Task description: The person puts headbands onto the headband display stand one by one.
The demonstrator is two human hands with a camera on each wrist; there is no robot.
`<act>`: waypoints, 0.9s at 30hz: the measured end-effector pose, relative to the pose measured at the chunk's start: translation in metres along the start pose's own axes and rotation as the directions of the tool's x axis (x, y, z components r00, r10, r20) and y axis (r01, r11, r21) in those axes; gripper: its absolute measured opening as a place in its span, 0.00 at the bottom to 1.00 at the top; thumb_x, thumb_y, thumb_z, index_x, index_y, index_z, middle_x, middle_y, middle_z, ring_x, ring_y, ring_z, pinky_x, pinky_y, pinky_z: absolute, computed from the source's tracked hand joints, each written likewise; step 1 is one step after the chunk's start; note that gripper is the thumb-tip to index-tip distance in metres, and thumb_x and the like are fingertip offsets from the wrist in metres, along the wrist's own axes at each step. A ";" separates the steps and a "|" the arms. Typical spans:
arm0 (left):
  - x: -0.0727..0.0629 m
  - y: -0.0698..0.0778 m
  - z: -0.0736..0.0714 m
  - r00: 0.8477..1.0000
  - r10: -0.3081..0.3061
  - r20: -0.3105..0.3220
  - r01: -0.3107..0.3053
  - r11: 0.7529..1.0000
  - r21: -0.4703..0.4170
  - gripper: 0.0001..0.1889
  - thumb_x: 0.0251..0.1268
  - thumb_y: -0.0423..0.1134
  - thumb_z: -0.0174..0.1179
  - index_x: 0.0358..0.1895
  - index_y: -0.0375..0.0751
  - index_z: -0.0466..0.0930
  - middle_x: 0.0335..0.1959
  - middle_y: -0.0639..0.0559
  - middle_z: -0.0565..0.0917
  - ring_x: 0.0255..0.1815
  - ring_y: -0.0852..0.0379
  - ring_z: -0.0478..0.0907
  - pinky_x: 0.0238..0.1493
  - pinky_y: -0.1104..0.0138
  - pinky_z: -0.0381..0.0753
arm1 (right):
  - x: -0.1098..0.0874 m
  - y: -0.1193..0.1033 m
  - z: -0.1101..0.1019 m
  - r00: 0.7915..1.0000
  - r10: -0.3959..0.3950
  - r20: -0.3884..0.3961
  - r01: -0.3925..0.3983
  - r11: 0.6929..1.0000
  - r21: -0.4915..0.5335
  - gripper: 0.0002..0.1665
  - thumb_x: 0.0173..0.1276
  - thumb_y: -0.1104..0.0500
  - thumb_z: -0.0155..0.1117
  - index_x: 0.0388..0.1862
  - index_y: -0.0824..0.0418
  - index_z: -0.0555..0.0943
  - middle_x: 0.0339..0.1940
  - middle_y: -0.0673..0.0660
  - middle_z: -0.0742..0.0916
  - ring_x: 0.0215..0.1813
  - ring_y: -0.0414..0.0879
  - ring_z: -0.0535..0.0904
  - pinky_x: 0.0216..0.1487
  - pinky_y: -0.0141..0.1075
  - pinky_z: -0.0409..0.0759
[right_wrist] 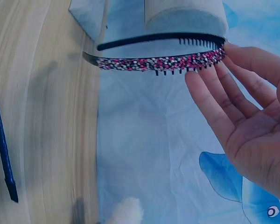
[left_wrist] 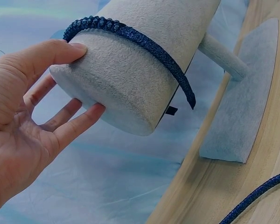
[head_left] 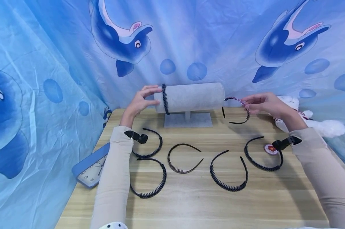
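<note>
A grey plush headband display stand (head_left: 195,97) is at the back of the table, its padded roll lying sideways. My left hand (head_left: 141,101) holds the roll's left end, thumb and fingertips touching it, as the left wrist view also shows. Close to those fingers, a dark beaded headband (left_wrist: 149,46) sits around the roll. My right hand (head_left: 264,103) pinches a toothed headband (right_wrist: 154,61) with pink, white and black sparkle between thumb and fingers. It hangs just off the roll's right end, its open ends toward the stand.
Several dark headbands, among them a thin one (head_left: 178,171) and a braided one (head_left: 229,187), lie across the table. A round flower badge (head_left: 271,149) lies at right, near a white plush toy (head_left: 324,124). A blue-framed clock (head_left: 90,170) lies at the left edge.
</note>
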State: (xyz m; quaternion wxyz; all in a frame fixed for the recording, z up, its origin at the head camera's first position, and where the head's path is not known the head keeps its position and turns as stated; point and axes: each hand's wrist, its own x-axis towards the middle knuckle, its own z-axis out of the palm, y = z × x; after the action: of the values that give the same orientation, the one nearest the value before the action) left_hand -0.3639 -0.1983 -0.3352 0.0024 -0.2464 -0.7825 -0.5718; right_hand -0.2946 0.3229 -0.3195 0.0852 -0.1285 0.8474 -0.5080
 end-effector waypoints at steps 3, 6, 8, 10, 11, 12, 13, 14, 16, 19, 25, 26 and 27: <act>-0.001 0.000 0.000 1.000 -0.006 0.001 0.006 1.000 -0.002 0.29 0.61 0.25 0.69 0.67 0.35 0.76 0.77 0.45 0.65 0.77 0.45 0.63 0.75 0.49 0.71 | 0.001 -0.001 0.005 0.998 -0.019 -0.052 0.022 0.998 0.052 0.24 0.71 0.67 0.66 0.65 0.63 0.80 0.41 0.44 0.91 0.44 0.38 0.88 0.46 0.36 0.90; -0.003 0.000 0.000 1.000 -0.012 0.006 0.012 1.000 -0.004 0.29 0.61 0.25 0.68 0.68 0.35 0.76 0.78 0.45 0.64 0.78 0.44 0.62 0.75 0.47 0.70 | 0.001 -0.003 0.011 0.994 -0.047 -0.101 0.055 0.995 0.083 0.22 0.71 0.67 0.66 0.64 0.63 0.81 0.40 0.43 0.91 0.42 0.38 0.88 0.44 0.35 0.90; -0.004 0.000 0.000 1.000 -0.011 0.005 0.011 1.000 0.005 0.29 0.61 0.25 0.68 0.67 0.35 0.76 0.78 0.44 0.64 0.78 0.44 0.62 0.75 0.46 0.69 | 0.002 -0.003 0.015 0.989 -0.066 -0.133 0.079 0.992 0.095 0.22 0.70 0.67 0.67 0.63 0.64 0.82 0.39 0.43 0.91 0.42 0.37 0.88 0.43 0.35 0.90; -0.004 -0.001 0.001 1.000 -0.005 0.002 0.005 1.000 0.008 0.29 0.60 0.25 0.69 0.67 0.35 0.77 0.77 0.43 0.65 0.77 0.44 0.63 0.75 0.45 0.69 | 0.003 -0.004 0.019 0.984 -0.083 -0.159 0.101 0.989 0.106 0.21 0.70 0.67 0.67 0.62 0.65 0.82 0.39 0.43 0.91 0.42 0.37 0.88 0.42 0.34 0.90; -0.003 -0.001 0.001 1.000 -0.001 0.000 0.001 1.000 0.010 0.28 0.60 0.25 0.69 0.66 0.36 0.77 0.77 0.42 0.65 0.77 0.44 0.63 0.75 0.45 0.69 | 0.004 -0.005 0.020 0.981 -0.088 -0.173 0.107 0.988 0.108 0.22 0.70 0.67 0.68 0.62 0.65 0.82 0.39 0.43 0.91 0.42 0.36 0.88 0.42 0.34 0.90; -0.003 -0.002 0.001 1.000 0.003 0.000 -0.003 1.000 0.011 0.28 0.60 0.26 0.69 0.66 0.36 0.78 0.77 0.43 0.65 0.77 0.45 0.64 0.75 0.44 0.68 | 0.005 -0.005 0.022 0.979 -0.091 -0.185 0.113 0.987 0.113 0.22 0.70 0.67 0.68 0.63 0.66 0.81 0.39 0.43 0.91 0.42 0.36 0.88 0.42 0.33 0.90; -0.002 -0.003 0.001 1.000 0.007 -0.001 -0.007 1.000 0.014 0.28 0.60 0.26 0.69 0.66 0.37 0.78 0.76 0.43 0.66 0.76 0.45 0.64 0.76 0.45 0.68 | 0.006 -0.006 0.023 0.976 -0.091 -0.197 0.115 0.987 0.114 0.23 0.70 0.66 0.68 0.63 0.66 0.81 0.40 0.42 0.91 0.42 0.36 0.88 0.42 0.33 0.89; -0.002 -0.002 0.001 1.000 0.006 -0.002 -0.006 1.000 0.016 0.28 0.60 0.26 0.70 0.65 0.37 0.78 0.76 0.44 0.66 0.76 0.45 0.65 0.76 0.46 0.69 | 0.007 -0.006 0.025 0.974 -0.093 -0.208 0.119 0.987 0.112 0.24 0.70 0.66 0.68 0.64 0.67 0.80 0.40 0.42 0.91 0.42 0.36 0.88 0.43 0.34 0.89; -0.004 0.004 0.002 1.000 -0.003 0.003 0.003 1.000 0.010 0.28 0.60 0.26 0.69 0.66 0.36 0.78 0.76 0.43 0.66 0.77 0.44 0.64 0.76 0.46 0.68 | 0.009 -0.008 0.027 0.968 -0.093 -0.232 0.121 0.987 0.110 0.25 0.70 0.65 0.68 0.65 0.67 0.79 0.41 0.41 0.91 0.42 0.35 0.88 0.44 0.34 0.89; -0.008 0.016 0.003 1.000 -0.024 0.015 0.024 1.000 0.007 0.29 0.60 0.25 0.68 0.67 0.33 0.76 0.77 0.41 0.64 0.78 0.42 0.62 0.76 0.47 0.68 | 0.014 -0.011 0.031 0.960 -0.099 -0.261 0.130 0.986 0.103 0.25 0.70 0.64 0.68 0.66 0.67 0.78 0.41 0.41 0.90 0.43 0.36 0.87 0.45 0.35 0.89; -0.012 0.026 0.003 0.999 -0.039 0.019 0.039 0.999 0.009 0.29 0.60 0.24 0.67 0.67 0.31 0.74 0.78 0.40 0.63 0.78 0.41 0.61 0.76 0.48 0.68 | 0.023 -0.020 0.039 0.944 -0.119 -0.308 0.168 0.976 0.140 0.25 0.70 0.65 0.69 0.64 0.70 0.78 0.38 0.43 0.90 0.41 0.36 0.87 0.44 0.34 0.89; -0.011 0.025 0.003 0.999 -0.039 0.019 0.039 0.999 0.005 0.29 0.60 0.24 0.67 0.67 0.31 0.74 0.78 0.40 0.63 0.78 0.41 0.61 0.77 0.48 0.68 | 0.024 -0.021 0.041 0.942 -0.119 -0.315 0.174 0.973 0.154 0.25 0.69 0.66 0.68 0.64 0.71 0.78 0.38 0.43 0.90 0.40 0.36 0.87 0.43 0.34 0.89; -0.011 0.025 0.003 0.999 -0.039 0.017 0.039 0.999 0.002 0.29 0.60 0.24 0.67 0.67 0.31 0.74 0.78 0.40 0.63 0.78 0.41 0.61 0.77 0.48 0.68 | 0.026 -0.023 0.042 0.940 -0.119 -0.320 0.180 0.969 0.169 0.26 0.69 0.66 0.69 0.64 0.72 0.78 0.37 0.45 0.90 0.40 0.36 0.87 0.43 0.34 0.89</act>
State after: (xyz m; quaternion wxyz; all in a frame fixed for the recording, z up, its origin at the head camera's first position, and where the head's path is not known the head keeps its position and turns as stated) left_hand -0.3440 -0.1944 -0.3170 -0.0153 -0.2358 -0.7876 -0.5690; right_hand -0.3045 0.2698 -0.3197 -0.0744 -0.1030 0.7841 -0.6076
